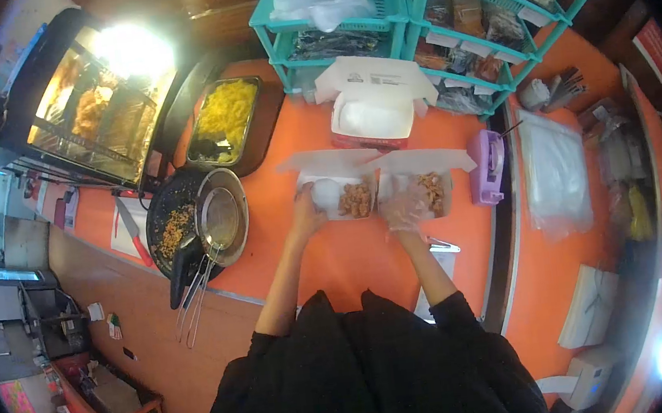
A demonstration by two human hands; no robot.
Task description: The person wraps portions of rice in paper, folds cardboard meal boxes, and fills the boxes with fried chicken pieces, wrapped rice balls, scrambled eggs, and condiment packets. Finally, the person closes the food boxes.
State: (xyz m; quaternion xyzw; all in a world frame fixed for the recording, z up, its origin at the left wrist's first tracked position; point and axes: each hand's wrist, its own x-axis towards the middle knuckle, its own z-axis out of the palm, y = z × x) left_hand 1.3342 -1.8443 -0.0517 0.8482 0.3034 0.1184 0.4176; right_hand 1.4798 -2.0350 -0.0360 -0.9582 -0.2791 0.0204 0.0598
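Two white paper takeout boxes stand side by side on the orange counter, lids tipped back. In the left takeout box (356, 178) there is a white mound, apparently rice, beside brown fried chicken-like pieces (355, 200). Similar pieces (431, 188) lie in the right takeout box (392, 172). My left hand (307, 213) grips the left wall of the left box. A clear plastic glove covers my right hand (405, 208), which is over the left part of the right box; its fingers blur into the plastic and partly hide the contents.
Behind stands another open box (374, 117) with white contents. To the left are a dark pan (159, 245), a strainer (220, 218), a red-handled knife (133, 231) and a tray of yellow food (223, 117). A purple tape dispenser (488, 167) and teal racks (326, 1) are nearby.
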